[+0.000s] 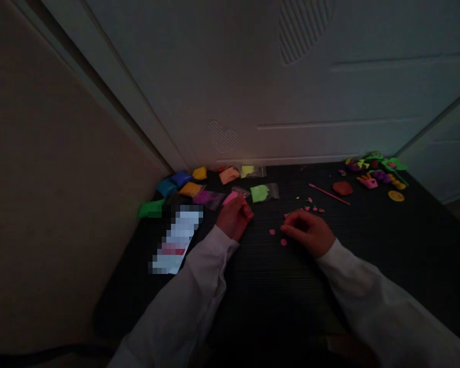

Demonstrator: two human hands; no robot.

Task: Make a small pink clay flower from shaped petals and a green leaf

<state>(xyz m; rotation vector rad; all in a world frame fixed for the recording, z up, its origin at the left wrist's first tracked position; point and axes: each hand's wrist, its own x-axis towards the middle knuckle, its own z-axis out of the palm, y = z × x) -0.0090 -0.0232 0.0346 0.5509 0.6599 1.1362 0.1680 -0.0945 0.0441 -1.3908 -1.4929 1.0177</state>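
My left hand (235,219) is closed, its fingers curled together in front of a packet of pink modelling clay (230,198). Whether it holds a bit of clay is too dark to make out. To the right, my right hand (309,232) has thumb and forefinger pinched together low over the table; anything between them is too small to name. Two flat pink clay discs, a nearer one (283,242) and a farther one (272,232), lie between the hands. Just beyond the right hand are several tiny pink and green clay pieces (315,208).
Clay packets, among them a light green one (259,193), line the back left of the dark table (276,286). A lit phone (178,239) lies left of my left arm. Back right are a pink stick (329,194), a reddish lump (342,188) and colourful clay figures (383,176).
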